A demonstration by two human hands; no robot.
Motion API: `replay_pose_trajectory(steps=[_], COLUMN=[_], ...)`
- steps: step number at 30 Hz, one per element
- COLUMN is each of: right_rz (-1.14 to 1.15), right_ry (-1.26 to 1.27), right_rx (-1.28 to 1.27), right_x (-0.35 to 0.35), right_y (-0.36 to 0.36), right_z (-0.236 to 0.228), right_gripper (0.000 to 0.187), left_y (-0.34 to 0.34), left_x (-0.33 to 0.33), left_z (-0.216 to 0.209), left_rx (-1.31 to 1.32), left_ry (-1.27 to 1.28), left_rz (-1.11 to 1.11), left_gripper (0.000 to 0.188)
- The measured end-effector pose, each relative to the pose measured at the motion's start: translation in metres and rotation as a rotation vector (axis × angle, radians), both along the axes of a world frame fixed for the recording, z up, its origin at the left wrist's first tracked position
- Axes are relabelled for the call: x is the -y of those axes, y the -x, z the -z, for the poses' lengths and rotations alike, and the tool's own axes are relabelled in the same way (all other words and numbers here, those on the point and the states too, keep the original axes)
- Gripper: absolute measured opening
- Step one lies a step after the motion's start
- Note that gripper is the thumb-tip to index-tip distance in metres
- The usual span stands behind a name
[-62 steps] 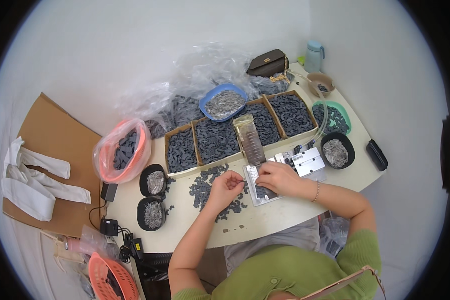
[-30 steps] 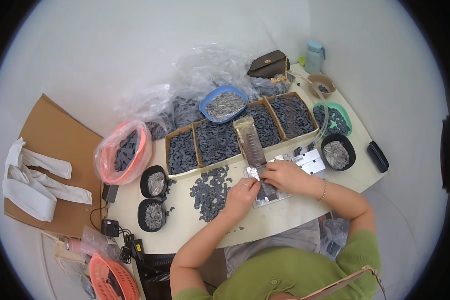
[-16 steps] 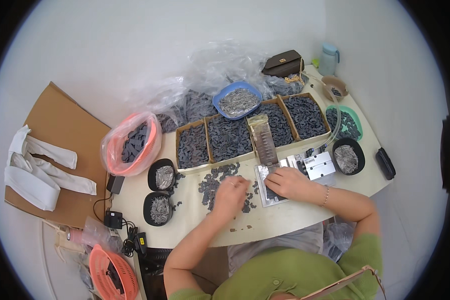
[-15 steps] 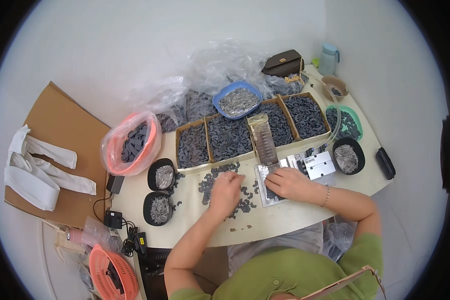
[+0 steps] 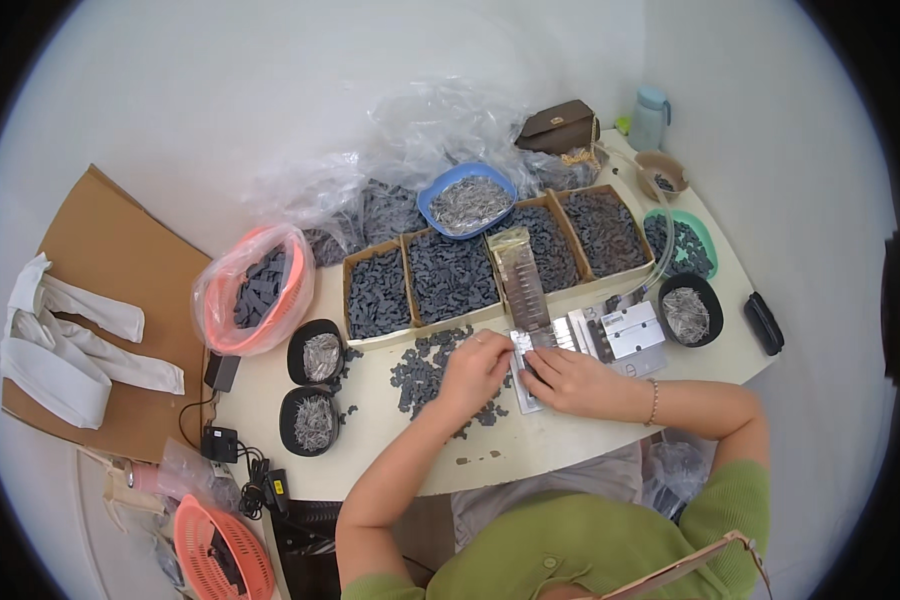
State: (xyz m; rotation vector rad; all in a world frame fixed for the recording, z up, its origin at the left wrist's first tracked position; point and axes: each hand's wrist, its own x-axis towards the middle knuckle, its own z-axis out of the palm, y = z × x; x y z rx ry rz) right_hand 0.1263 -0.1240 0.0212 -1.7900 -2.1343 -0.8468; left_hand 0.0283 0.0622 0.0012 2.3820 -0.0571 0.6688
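My left hand is pinched closed at the left edge of a metal jig; anything between its fingertips is too small to make out. My right hand bends over the jig, its fingers drawn together against the plate, and they hide what they press or hold. A clear ribbed slotted strip runs from the jig up over the cardboard trays. Beside and under my left hand, small dark grey parts lie scattered on the table. A silver block with an air hose sits right of the jig.
Cardboard trays of dark parts stand behind. Metal pins fill a blue bowl and black bowls at left and another black bowl at right. A green dish, an orange basket and a black case stand around.
My left hand has moved right, from above the scattered parts to the jig's left edge. My right hand has stayed over the jig, its fingers shifting slightly. The whole view has shifted a little.
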Motion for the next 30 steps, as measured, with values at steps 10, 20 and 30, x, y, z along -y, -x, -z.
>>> replay_pose_trajectory(steps=[10,20,30], right_rz=[0.022,0.059,0.034], right_ry=[0.125,0.400,0.265], right_rx=[-0.790,-0.478,-0.846], right_x=[-0.022,-0.119,-0.050], right_y=[-0.035,-0.011,-0.040], right_z=[-0.026,0.022,-0.025], right_gripper=[0.017,0.014,0.012], left_y=[0.012,0.049,0.018], left_x=[0.034,-0.017,-0.046], left_z=[-0.004,-0.007,0.002], left_rx=[0.156,-0.174,-0.111], left_ry=[-0.688,-0.305,-0.510], left_rz=[0.046,-0.188,-0.291], left_gripper=[0.031,0.023,0.016])
